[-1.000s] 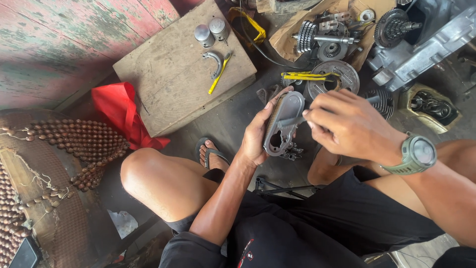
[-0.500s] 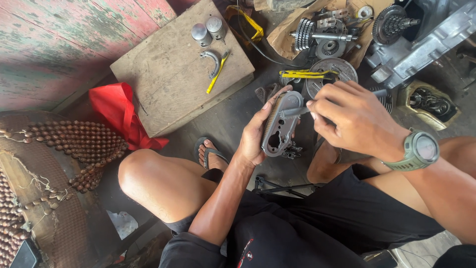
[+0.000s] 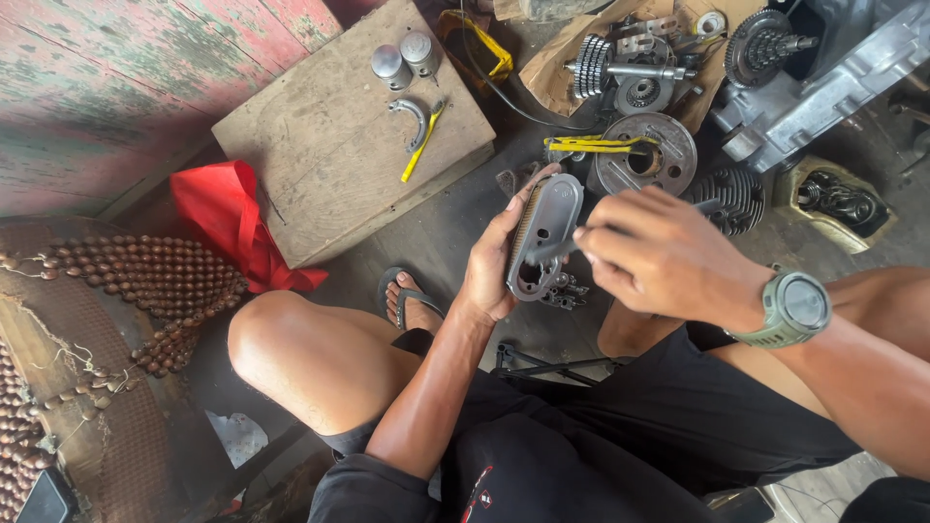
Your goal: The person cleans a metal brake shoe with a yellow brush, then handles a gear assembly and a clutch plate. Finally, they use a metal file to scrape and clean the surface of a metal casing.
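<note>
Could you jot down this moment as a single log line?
left hand: holds grey metal cover upright | right hand: works thin tool against cover | nearby: wooden board, red cloth

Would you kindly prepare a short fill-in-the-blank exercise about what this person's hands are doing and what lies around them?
1. The left hand holds a grey metal cover, and the ____ hand works on it with a thin tool.
2. The green watch sits on the ____ wrist.
3. Two small metal cylinders stand on the ____ board.
4. Beside that board lies a ____ cloth.

Missing words: right; right; wooden; red
</note>
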